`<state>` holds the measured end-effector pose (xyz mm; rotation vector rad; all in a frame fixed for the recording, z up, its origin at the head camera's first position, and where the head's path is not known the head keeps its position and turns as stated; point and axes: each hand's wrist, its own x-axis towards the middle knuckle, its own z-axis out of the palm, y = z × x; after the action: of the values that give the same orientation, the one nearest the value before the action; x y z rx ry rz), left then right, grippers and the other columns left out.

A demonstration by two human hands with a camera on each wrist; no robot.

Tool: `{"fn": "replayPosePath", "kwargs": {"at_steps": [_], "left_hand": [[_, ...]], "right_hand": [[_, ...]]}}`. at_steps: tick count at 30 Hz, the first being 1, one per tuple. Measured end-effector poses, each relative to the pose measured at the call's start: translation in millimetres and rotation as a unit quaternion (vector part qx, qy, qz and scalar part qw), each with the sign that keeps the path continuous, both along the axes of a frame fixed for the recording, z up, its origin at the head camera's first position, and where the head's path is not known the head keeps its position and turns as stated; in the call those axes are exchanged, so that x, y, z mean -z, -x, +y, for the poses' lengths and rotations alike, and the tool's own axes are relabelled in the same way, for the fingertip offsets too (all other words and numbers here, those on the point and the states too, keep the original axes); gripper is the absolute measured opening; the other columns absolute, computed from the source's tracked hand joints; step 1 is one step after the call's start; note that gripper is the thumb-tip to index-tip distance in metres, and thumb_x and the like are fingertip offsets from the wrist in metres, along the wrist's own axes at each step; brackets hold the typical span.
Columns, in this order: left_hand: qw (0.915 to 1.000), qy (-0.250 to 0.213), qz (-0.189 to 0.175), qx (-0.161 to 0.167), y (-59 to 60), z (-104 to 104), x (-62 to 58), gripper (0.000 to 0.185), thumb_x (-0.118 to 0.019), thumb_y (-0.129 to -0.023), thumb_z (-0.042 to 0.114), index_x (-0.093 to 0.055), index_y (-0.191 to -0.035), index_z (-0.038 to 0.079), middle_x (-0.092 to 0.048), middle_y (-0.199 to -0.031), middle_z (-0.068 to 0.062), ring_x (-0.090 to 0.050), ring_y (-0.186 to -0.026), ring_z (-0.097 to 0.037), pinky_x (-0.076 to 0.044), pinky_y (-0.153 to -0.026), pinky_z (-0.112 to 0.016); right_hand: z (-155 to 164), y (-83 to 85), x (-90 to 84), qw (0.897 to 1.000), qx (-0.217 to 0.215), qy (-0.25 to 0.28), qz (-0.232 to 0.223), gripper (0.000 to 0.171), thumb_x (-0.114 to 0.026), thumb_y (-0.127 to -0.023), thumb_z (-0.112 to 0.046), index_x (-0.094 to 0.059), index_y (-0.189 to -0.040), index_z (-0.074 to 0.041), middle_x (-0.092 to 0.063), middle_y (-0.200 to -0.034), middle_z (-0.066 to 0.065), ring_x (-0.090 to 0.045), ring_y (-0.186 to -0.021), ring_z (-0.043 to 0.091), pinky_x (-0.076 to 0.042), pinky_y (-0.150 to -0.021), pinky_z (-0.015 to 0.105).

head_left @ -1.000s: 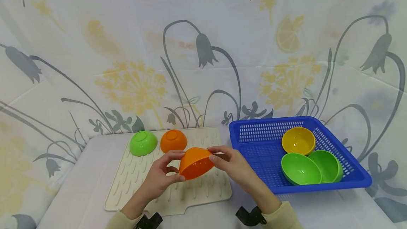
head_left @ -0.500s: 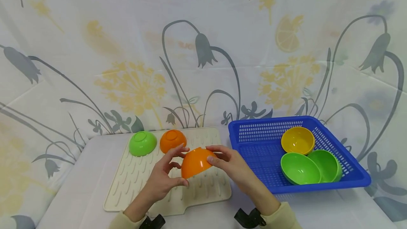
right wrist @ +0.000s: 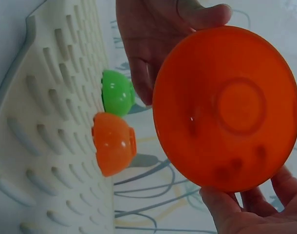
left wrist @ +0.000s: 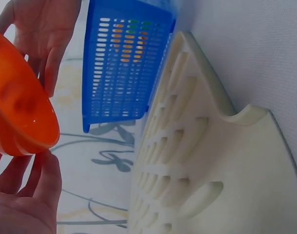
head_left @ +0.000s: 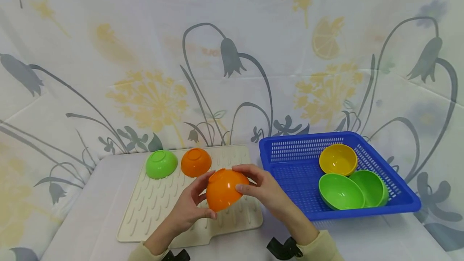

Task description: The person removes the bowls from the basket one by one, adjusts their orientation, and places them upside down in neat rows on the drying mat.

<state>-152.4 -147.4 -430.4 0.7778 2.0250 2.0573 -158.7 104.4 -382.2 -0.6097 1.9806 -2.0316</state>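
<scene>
An orange bowl is held in the air above the cream ridged mat, tilted, with its outer side toward the head camera. My left hand grips it from the left, thumb low near the rim. On the other side my right hand pinches it, thumb on the outer wall and index finger near the base. The bowl's inside shows in the right wrist view, with finger shadows through its wall. On the mat's far part, a green bowl and another orange bowl lie upside down.
A blue perforated basket stands to the right of the mat. Inside it are a yellow bowl and two green bowls, openings up or tilted. A patterned cloth hangs behind the white-covered table.
The held orange bowl has turned so its opening, first visible from the head, now faces down and away. Both hands have turned with it, the left shifting slightly right.
</scene>
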Motion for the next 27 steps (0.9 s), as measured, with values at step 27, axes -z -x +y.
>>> {"fn": "replayPosePath", "kwargs": {"at_steps": [27], "left_hand": [[0.9526,0.206,0.127,-0.184,20.8,-0.5,-3.1,0.097,-0.092,-0.068,0.014,-0.042,-0.151,0.018,-0.047,-0.150,-0.005,-0.049,-0.132,-0.031,-0.041,-0.106,-0.055]], "right_hand": [[-46.8,-5.8,17.4,0.985,0.167,-0.022,-0.040,0.055,-0.062,-0.097,-0.006,-0.043,-0.149,-0.005,-0.035,-0.154,0.019,-0.047,-0.128,0.042,-0.048,-0.100,0.047]]}}
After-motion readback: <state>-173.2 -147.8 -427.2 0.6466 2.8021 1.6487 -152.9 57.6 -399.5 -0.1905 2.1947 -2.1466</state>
